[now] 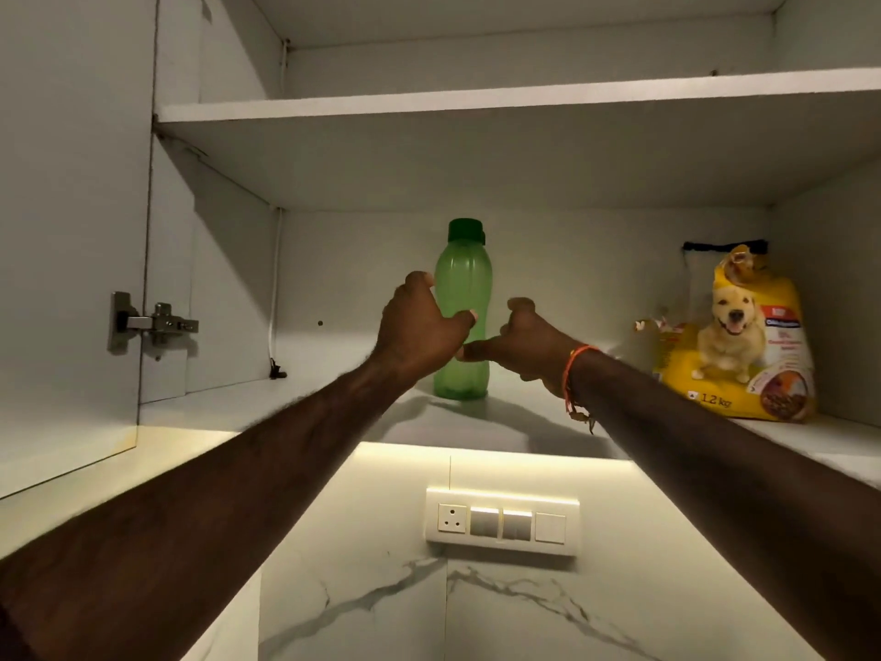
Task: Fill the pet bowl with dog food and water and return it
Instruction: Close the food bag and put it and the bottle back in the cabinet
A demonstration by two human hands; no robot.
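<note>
A green translucent water bottle (463,283) with a dark green cap stands upright on the lower shelf (295,403) of an open wall cabinet. My left hand (417,326) wraps its left side, with the thumb lying across the front of the bottle. My right hand (527,343) is just right of the bottle, fingers loosely curled and the thumb stretched out so its tip touches the bottle's lower part. A yellow dog food bag (743,341) with a dog picture stands at the right end of the same shelf. No pet bowl is in view.
The cabinet door (71,231) hangs open at the left, with its hinge (152,322) showing. The upper shelf (476,100) holds nothing that I can see. Below the cabinet, a lit marble wall carries a switch and socket panel (500,522).
</note>
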